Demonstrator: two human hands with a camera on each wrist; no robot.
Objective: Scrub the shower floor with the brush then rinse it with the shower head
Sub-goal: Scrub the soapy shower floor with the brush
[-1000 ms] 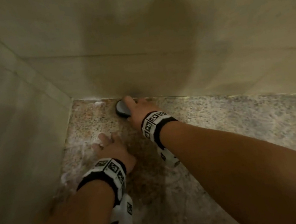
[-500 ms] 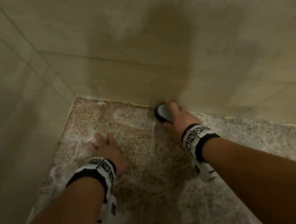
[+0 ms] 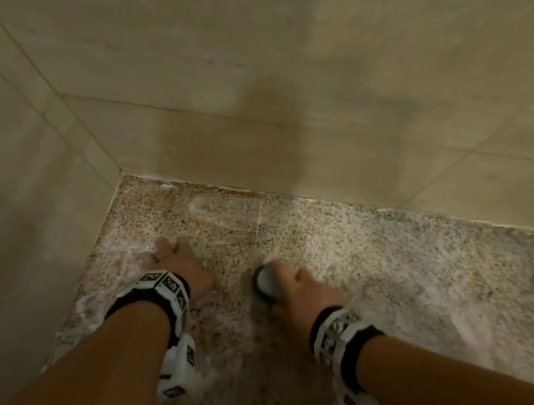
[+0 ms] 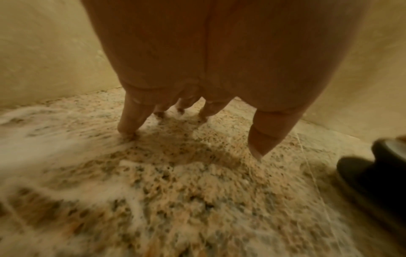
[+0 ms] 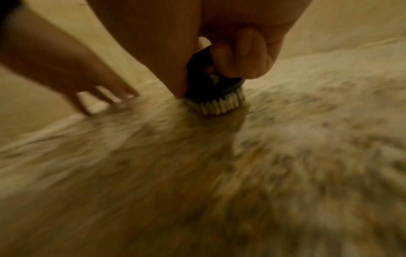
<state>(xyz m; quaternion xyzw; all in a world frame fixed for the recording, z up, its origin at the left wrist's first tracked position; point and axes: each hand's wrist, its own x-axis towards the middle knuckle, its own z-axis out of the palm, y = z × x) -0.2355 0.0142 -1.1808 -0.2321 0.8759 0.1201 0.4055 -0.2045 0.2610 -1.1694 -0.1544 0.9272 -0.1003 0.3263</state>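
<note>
My right hand [image 3: 292, 288] grips a round dark scrub brush [image 3: 266, 284] with white bristles [image 5: 217, 106] pressed on the speckled granite shower floor [image 3: 387, 253]. In the right wrist view the fingers [image 5: 239, 57] curl round the brush's dark knob [image 5: 199, 73]. My left hand [image 3: 172, 261] is spread on the soapy floor, left of the brush, its fingertips [image 4: 127, 130] touching the stone. In the left wrist view the brush [image 4: 377, 170] shows at the right edge. No shower head is in view.
Beige tiled walls [image 3: 272, 62] meet in a corner [image 3: 121, 174] just beyond my left hand. White soap foam [image 4: 33, 135] streaks the floor near the left wall and to the right [image 3: 465, 311]. A tile joint [image 3: 257, 238] runs through the floor.
My right hand has pulled the brush back from the base of the far wall toward me, over the floor. The left hand has stayed planted on the floor near the corner.
</note>
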